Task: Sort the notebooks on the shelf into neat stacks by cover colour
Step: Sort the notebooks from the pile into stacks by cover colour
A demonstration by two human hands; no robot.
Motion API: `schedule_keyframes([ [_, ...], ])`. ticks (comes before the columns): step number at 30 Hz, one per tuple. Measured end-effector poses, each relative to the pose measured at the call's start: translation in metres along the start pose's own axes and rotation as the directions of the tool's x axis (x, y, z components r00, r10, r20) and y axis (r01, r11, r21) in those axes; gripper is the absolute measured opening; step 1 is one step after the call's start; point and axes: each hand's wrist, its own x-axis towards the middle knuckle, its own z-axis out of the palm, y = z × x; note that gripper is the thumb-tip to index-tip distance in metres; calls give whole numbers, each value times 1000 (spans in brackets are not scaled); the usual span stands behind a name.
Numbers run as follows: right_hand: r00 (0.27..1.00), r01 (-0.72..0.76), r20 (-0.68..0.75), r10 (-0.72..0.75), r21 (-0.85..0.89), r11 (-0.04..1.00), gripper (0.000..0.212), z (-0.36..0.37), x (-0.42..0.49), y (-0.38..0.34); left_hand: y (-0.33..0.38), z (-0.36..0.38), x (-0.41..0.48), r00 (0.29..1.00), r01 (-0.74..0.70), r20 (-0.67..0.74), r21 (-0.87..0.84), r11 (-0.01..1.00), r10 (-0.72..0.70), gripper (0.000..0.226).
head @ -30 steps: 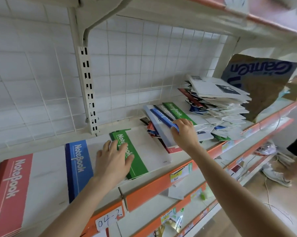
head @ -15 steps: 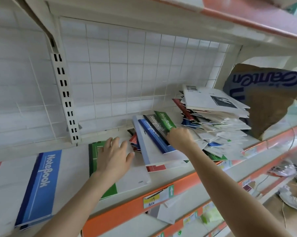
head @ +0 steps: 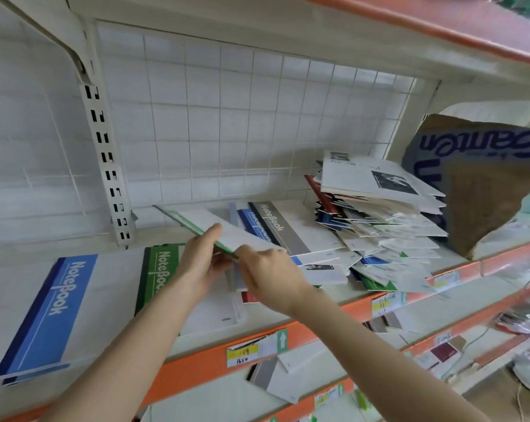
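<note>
Green-spined notebook (head: 204, 222) is off the shelf (head: 196, 362) now, held tilted in the air btwn both hands. Half a sec ago it lay in the fanned heap under the R hand, and the L hand lay flat on the green stack. With it gone, a grey notebook (head: 272, 229) tops the fan.

Writing: "NoteBook" in white on the grey band, on the green stack (head: 158, 269) and on the blue stack (head: 53, 309). The price tag (head: 248, 351) on the orange shelf edge reads "1650". The cardboard box (head: 483, 184) at far right has blue print upside down, not clear enough to read.

L hand (head: 199, 266) pinches the spine edge, thumb (head: 213, 231) on top and fingers under. R hand (head: 266, 275) grips the near corner, fingers curled round it. The notebook hangs above the gap btwn the green stack and the fan. The loose pile (head: 388, 226) leans beyond, to the right.
</note>
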Motion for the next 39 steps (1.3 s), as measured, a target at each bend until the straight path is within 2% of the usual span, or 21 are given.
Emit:
schedule_keyframes([
  [1, 997, 35, 66, -39, 56, 998, 40, 2, -3, -4, 1, -1, -1, 998, 35, -48, -60, 998, -38, 15],
  [3, 986, -50, 165, 31, 108, 993, 54, -5, -2, -5, 1, -8, -3, 992, 45, -118, -78, 996, -54, 19],
  [5, 971, -216, 125, 202, 113, 970, 43, -5, 5, 16, 2, -17, -4, 989, 46, -135, -81, 996, -57, 19],
  [7, 905, -419, 109, 411, 69, 905, 34, -5, 13, 46, 3, -27, -7, 990, 50, -128, -60, 997, -58, 20],
  [9, 799, -558, 231, 555, -57, 828, 48, -3, 16, 73, 5, -36, -9, 992, 49, -111, -52, 997, -55, 21],
  [11, 711, -595, 343, 614, -172, 785, 62, 0, 15, 87, 5, -45, -10, 994, 50, -91, -73, 996, -56, 25],
  [12, 697, -600, 356, 623, -187, 778, 63, 1, 15, 90, 5, -49, -10, 995, 49, -86, -82, 995, -56, 29],
  [14, 707, -586, 355, 612, -191, 788, 53, -1, 17, 88, 3, -56, -11, 995, 46, -80, -108, 993, -55, 38],
  [19, 785, -423, 279, 553, -410, 808, 26, -9, 27, 63, 2, -57, -21, 995, 62, -64, -131, 989, -71, 31],
  [22, 800, -441, 240, 550, -387, 810, 20, -16, 27, 53, -1, -56, -22, 996, 69, -55, -135, 988, -77, 33],
  [25, 868, -328, 259, 425, -345, 880, 21, -23, 23, 31, -3, -49, -22, 993, 104, -44, -175, 979, -113, 21],
  [27, 907, -179, 327, 265, -272, 945, 27, -26, 16, 6, -5, -42, -21, 991, 119, -31, -228, 966, -129, 13],
  [29, 907, -71, 408, 102, -90, 993, 31, -30, 6, -19, -8, -37, -20, 992, 120, 2, -289, 950, -125, 15],
  [32, 907, -29, 418, -48, 178, 984, 31, -35, -3, -29, -15, -38, -16, 991, 107, -53, -271, 956, -126, 14],
  [34, 930, -126, 366, 28, 247, 961, 30, -34, -1, -17, -16, -43, -12, 985, 87, -123, -229, 970, -118, 11],
  [36, 919, -307, 306, 248, 161, 938, 33, -28, 6, 8, -16, -48, -11, 980, 75, -164, -209, 975, -111, 12],
  [38, 840, -471, 316, 442, 19, 882, 40, -19, 10, 34, -15, -52, -12, 977, 62, -189, -195, 979, -99, 13],
  [39, 798, -509, 352, 489, -41, 860, 47, -14, 11, 42, -14, -54, -14, 976, 54, -197, -186, 981, -91, 13],
])
